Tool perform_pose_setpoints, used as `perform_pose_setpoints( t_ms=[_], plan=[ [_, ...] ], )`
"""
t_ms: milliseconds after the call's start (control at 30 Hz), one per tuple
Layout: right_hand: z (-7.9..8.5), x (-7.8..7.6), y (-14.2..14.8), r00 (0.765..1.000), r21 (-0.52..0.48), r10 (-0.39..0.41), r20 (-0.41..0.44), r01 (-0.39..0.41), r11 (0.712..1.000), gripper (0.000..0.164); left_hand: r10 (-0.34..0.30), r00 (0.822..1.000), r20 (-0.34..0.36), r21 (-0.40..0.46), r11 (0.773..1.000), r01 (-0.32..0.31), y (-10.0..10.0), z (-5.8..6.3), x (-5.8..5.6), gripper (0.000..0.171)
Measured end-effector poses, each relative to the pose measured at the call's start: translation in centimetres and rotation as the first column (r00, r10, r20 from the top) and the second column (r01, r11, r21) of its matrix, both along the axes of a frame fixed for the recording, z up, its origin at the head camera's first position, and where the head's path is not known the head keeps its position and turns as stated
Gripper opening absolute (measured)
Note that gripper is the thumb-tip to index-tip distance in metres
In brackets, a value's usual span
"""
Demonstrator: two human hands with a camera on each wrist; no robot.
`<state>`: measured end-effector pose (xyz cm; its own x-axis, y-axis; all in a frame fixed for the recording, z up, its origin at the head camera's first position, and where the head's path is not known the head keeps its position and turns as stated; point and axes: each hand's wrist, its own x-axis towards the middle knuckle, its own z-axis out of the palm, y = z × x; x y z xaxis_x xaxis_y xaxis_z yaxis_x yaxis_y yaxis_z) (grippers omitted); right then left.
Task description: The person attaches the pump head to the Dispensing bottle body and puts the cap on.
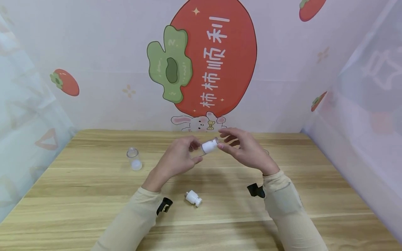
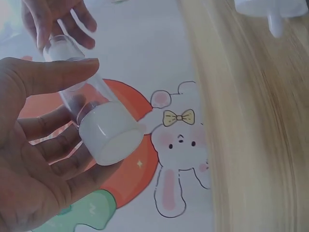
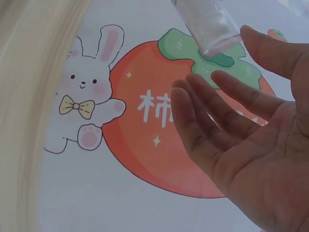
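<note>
While the left hand (image 1: 176, 157) pinches a clear plastic cylindrical bottle with a white end (image 1: 209, 146) between thumb and fingers, the right hand (image 1: 248, 149), loosely open, hovers by its far end; light, steady pressure should prevent slipping.

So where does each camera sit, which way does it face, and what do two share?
Head: worn on the head, facing forward and down over the light-brown wooden table toward a large red fruit print; the left hand, right hand and beige sleeves show.
Left wrist: on that wrist, facing past the left hand at the clear cylindrical container with white parts; the right hand shows too.
Right wrist: on that wrist, facing past the right hand toward the fruit print; only that hand shows.
Shared: both wrist views catch the container and print.
</note>
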<state>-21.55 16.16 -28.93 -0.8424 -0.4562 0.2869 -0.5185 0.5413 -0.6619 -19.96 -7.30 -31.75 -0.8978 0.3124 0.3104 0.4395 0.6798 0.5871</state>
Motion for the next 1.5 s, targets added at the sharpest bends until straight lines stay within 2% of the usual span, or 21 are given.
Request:
perform_pose_setpoints(
  t_ms=[367,700,867,1133,1500],
  plan=[
    [0.1,0.2,0.2,1.000,0.043,-0.012,0.011,0.011,0.999,0.049,0.080,0.989,0.127,0.149,0.984,-0.099,-1.8,-1.4,-1.8,0.036],
    [-0.1,0.2,0.2,0.999,0.103,0.038,-0.003,-0.038,0.994,0.047,0.173,0.964,0.204,0.278,0.934,-0.226,-3.1,-2.7,-2.9,0.040],
    [-0.2,0.3,0.2,0.999,0.129,0.045,-0.003,-0.045,0.991,0.045,0.209,0.952,0.223,0.295,0.916,-0.270,-3.8,-3.0,-3.3,0.042],
    [-0.3,0.6,-0.2,0.997,0.174,0.067,0.025,-0.070,0.982,0.045,0.250,0.939,0.237,0.268,0.912,-0.310,-4.7,-3.6,-3.6,0.041],
    [-0.5,0.4,-0.7,0.992,0.271,0.116,0.051,-0.125,0.954,0.042,0.281,0.914,0.292,0.275,0.891,-0.362,-5.9,-4.3,-4.1,0.049]
  ],
)
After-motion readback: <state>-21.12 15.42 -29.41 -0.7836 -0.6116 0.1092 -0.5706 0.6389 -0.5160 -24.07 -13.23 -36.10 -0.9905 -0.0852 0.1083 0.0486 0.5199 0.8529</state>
